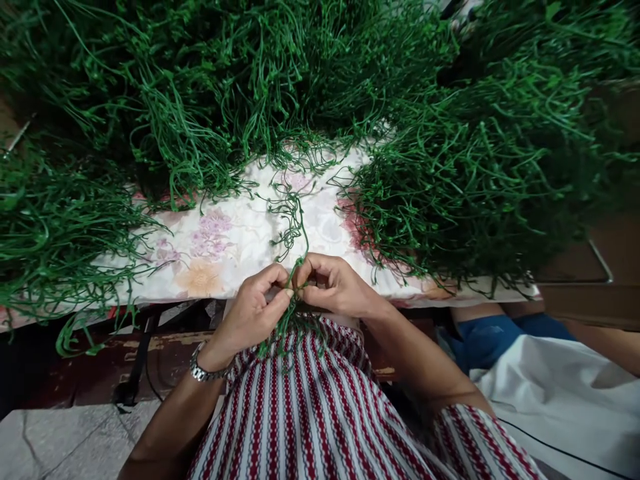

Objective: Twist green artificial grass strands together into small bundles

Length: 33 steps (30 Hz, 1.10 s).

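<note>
A thin green branching stem (303, 230), like part of an artificial plant, runs from the floral-covered table (250, 243) into my fingers at the table's front edge. My left hand (257, 308) pinches it between thumb and forefinger. Close beside it, almost touching, my right hand (335, 285) also pinches the stem with thumb and curled fingers. More green sprigs (287, 330) hang below my hands over the striped garment on my lap. The exact spot between my fingertips is partly hidden.
Large tangled heaps of green stems lie along the back (240, 73), at the left (65, 233) and at the right (465, 180). At the lower right another person sits close, with blue shorts (490, 337) and white cloth (565, 387). A cardboard box (565, 303) stands beyond.
</note>
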{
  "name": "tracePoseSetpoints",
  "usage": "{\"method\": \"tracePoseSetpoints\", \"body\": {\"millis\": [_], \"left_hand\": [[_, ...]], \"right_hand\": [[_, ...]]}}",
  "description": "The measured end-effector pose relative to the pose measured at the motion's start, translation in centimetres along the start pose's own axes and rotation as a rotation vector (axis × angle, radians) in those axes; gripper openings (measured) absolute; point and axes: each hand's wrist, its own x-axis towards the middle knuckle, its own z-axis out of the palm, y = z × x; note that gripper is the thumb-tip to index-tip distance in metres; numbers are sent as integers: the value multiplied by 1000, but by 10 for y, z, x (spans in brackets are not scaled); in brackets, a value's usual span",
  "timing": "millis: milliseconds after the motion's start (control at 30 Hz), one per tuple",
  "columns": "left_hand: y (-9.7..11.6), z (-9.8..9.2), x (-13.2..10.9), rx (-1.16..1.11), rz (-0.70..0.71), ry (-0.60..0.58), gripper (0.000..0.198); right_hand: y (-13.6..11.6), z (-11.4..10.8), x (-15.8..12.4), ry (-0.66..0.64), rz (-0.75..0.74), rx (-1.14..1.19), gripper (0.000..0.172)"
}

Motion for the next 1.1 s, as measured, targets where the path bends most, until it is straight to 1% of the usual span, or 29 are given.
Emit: {"method": "tracePoseSetpoints", "body": {"millis": [67,133,200,267,367,467,533,633,700,767,867,933,967,1033,1100], "left_hand": [[-1,2,0,-20,13,18,5],[-2,4,1,-49,6,26,3],[-3,5,2,-48,-18,21,4],[-3,6,3,-6,-30,9,6],[-1,6,6,28,4,10,9],[-1,6,7,-57,35,52,10],[-2,6,7,-122,22,58,9],[-4,5,5,-166,-21,26,15],[-6,5,5,-144,-30,15,18],[-7,5,5,-82,-24,19,18],[-6,3,5,18,-10,9,17],[-4,2,5,38,5,-12,18],[-4,0,5,27,14,-33,18],[-3,-3,4,-43,34,-103,20],[-2,-6,3,-131,41,-191,22]], "right_hand": [[-1,0,0,-26,-4,39,9],[-4,-4,1,-79,-19,12,11],[-9,-10,0,-116,-42,-98,11],[-14,-15,-1,-134,-56,-261,13],[-19,-18,-1,-138,-96,-480,25],[-19,-18,-1,-130,-167,-564,32],[-18,-17,0,-111,-211,-597,35],[-13,-15,-1,-75,-276,-690,26],[-10,-12,-3,-60,-301,-768,18],[-8,-10,-6,-59,-292,-866,14],[-7,-8,-8,-89,-241,-1000,11],[-9,-10,-7,-135,-238,-987,10],[-9,-12,-6,-171,-251,-934,14],[-7,-15,-3,-273,-275,-737,25],[-1,-16,-1,-367,-257,-469,33]]}}
